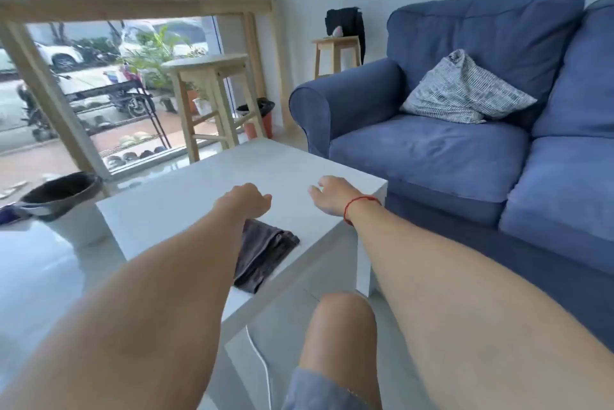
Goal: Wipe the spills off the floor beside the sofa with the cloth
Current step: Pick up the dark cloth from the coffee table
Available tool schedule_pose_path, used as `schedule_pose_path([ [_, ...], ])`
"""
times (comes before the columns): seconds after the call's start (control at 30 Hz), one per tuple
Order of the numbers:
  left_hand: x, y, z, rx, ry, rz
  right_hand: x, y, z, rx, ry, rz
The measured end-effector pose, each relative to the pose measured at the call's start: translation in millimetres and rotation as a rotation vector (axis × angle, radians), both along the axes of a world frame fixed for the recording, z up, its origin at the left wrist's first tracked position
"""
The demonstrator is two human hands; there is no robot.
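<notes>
A folded dark brown cloth lies on the white low table, near its front edge, partly hidden under my left forearm. My left hand hovers above the table just beyond the cloth, fingers curled shut and holding nothing. My right hand, with a red string on the wrist, hangs over the table's right side, fingers loosely apart and empty. The blue sofa stands to the right. No spill is visible on the pale floor.
A striped cushion rests on the sofa. A wooden stool stands behind the table, a dark bin to its left. My knee is below the table's front corner, beside a white cable.
</notes>
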State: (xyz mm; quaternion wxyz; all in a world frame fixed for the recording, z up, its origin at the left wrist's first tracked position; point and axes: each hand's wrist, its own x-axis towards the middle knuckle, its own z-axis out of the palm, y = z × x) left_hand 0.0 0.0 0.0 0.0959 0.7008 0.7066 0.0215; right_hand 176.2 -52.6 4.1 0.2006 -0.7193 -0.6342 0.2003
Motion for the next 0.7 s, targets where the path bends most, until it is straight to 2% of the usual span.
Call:
schedule_pose_path([
  [0.13,-43,-11,-39,-0.070,0.047,0.076,-48,-9,-30,-0.189,-0.012,0.078],
  [0.27,-55,-23,-59,-0.050,0.060,0.137,-73,-14,-51,-0.106,-0.180,0.044],
  [0.37,-61,-18,-58,-0.057,-0.067,0.132,-85,-14,-54,-0.127,-0.125,0.047],
  [0.47,-54,-17,-54,-0.075,-0.122,0.126,-81,-7,-48,-0.122,0.096,0.006],
  [0.6,-16,-24,-44,0.080,-0.334,0.078,-47,-8,-31,-0.037,0.614,-0.249],
  [0.7,31,-28,-35,0.123,-0.525,0.015,-1,-14,-23,0.091,1.006,-0.419],
])
